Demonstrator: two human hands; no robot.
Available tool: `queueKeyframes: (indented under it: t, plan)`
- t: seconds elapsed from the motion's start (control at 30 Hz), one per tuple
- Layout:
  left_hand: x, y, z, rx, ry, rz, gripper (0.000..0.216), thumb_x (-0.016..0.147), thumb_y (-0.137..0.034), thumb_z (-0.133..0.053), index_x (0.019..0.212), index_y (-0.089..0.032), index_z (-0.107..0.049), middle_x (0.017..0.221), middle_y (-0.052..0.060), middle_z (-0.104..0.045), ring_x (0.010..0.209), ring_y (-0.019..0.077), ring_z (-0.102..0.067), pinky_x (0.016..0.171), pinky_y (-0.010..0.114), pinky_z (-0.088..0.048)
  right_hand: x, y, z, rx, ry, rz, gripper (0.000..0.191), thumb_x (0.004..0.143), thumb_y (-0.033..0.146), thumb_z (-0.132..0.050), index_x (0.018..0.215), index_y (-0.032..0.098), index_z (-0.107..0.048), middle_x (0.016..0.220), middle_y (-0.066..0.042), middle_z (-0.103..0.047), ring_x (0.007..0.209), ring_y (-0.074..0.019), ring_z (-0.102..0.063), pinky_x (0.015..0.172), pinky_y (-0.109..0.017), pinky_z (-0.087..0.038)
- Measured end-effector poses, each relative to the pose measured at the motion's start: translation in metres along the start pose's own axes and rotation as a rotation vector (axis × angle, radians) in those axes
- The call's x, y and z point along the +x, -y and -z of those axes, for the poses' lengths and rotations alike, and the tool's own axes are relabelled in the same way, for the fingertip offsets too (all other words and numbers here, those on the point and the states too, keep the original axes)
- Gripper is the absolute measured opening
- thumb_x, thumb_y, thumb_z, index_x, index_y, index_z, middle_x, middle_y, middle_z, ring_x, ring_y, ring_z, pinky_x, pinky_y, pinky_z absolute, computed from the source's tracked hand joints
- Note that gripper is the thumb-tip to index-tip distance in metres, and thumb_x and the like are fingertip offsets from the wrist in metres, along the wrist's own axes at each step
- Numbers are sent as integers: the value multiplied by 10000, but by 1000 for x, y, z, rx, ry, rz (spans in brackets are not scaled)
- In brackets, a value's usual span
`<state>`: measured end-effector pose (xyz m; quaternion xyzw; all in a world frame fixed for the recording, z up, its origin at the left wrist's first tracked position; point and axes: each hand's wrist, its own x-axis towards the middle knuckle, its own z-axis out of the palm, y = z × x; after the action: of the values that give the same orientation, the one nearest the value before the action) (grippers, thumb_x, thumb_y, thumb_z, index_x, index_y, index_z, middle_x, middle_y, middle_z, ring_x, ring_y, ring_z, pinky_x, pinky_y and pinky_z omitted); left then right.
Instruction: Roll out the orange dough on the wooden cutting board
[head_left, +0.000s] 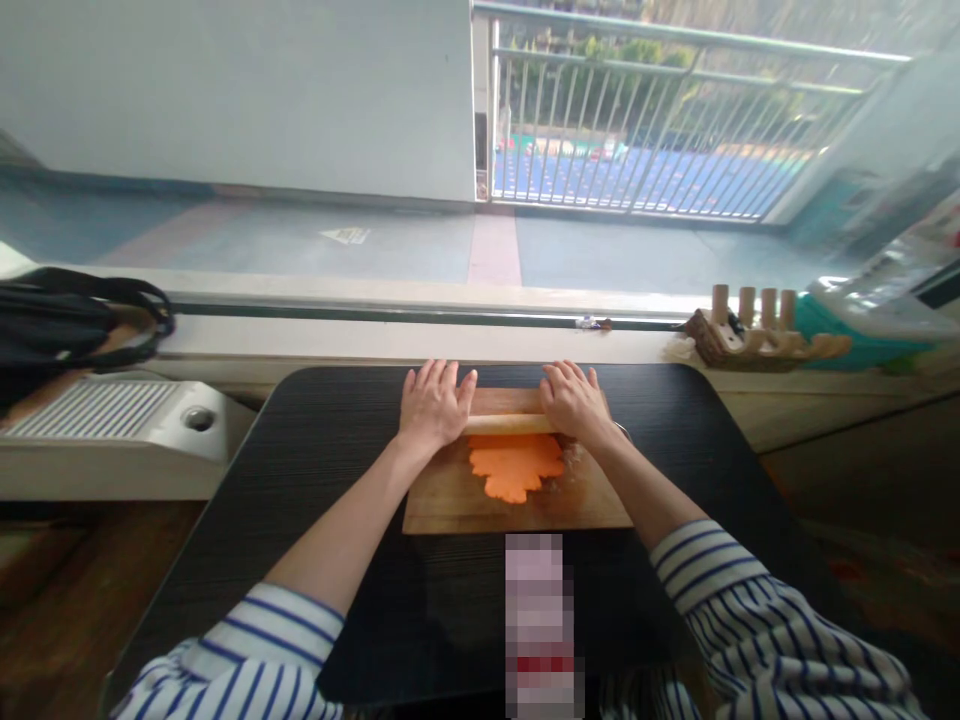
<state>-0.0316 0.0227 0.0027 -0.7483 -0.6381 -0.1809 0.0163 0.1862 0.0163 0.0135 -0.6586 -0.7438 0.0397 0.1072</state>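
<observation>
A pale wooden rolling pin (pixel 510 425) lies crosswise over a flattened sheet of orange dough (pixel 516 466) with a ragged near edge. My left hand (pixel 437 402) is closed over the pin's left end, fingers pointing away from me. On the right end rests my right hand (pixel 576 400), its fingers likewise curved over the pin. Both pin ends are hidden beneath the hands. Under the dough is a wooden cutting board (pixel 442 510), with whitish specks to the right of the dough.
The board sits on a black table (pixel 322 440) against a windowsill (pixel 360 340). On the sill at right are a wicker basket (pixel 709 345) with wooden cylinders and a teal container (pixel 832 325). A black bag (pixel 52 325) and a white slatted unit (pixel 150 440) stand left. A pixelated patch covers the near table edge.
</observation>
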Motion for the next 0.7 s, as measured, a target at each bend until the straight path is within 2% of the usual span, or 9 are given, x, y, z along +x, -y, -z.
queueKeyframes:
  t: [0.1,0.2,0.27,0.43,0.57,0.7]
  plan:
    - [6,0,1,6,27,-9,593,963,-485,-224,1265,-96,-555,1359,160,-532,1313,292,-421,1096,500,-291,1,1,1,17,1,-21,368,953,277,-318,1220,191,-556,1356,-106,-534,1314,-242,-394,1099,-547,-246]
    - [-4,1,1,1,86,-14,604,964,-486,-209,1292,-101,-540,1391,153,-501,1337,292,-394,1106,508,-276,-13,2,0,-2,-12,-14,388,960,311,-320,1256,189,-539,1393,-109,-505,1333,-257,-376,1098,-550,-245]
    - [-19,2,1,2,106,-41,608,964,-484,-198,1305,-107,-533,1385,147,-509,1334,287,-401,1110,502,-276,-30,5,0,-29,-36,2,417,964,340,-326,1298,176,-514,1410,-118,-489,1340,-273,-372,1102,-545,-237]
    - [-68,7,8,41,21,-184,631,963,-487,-209,1340,-64,-488,1417,174,-464,1354,297,-372,1124,482,-260,-88,16,1,-68,-86,90,452,987,338,-286,1305,119,-520,1411,-138,-490,1340,-264,-386,1133,-490,-208]
    - [-106,13,13,12,-35,-255,631,965,-487,-236,1397,-58,-403,1443,182,-425,1366,282,-358,1126,460,-273,-130,18,-7,-73,-150,182,509,976,332,-322,1398,60,-407,1462,-157,-413,1393,-266,-303,1161,-490,-155]
    - [-118,15,13,2,-34,-251,631,969,-486,-218,1419,-69,-366,1453,174,-414,1372,274,-349,1125,465,-277,-141,16,-10,-79,-175,229,545,971,352,-345,1437,69,-348,1488,-150,-368,1414,-256,-260,1170,-488,-134]
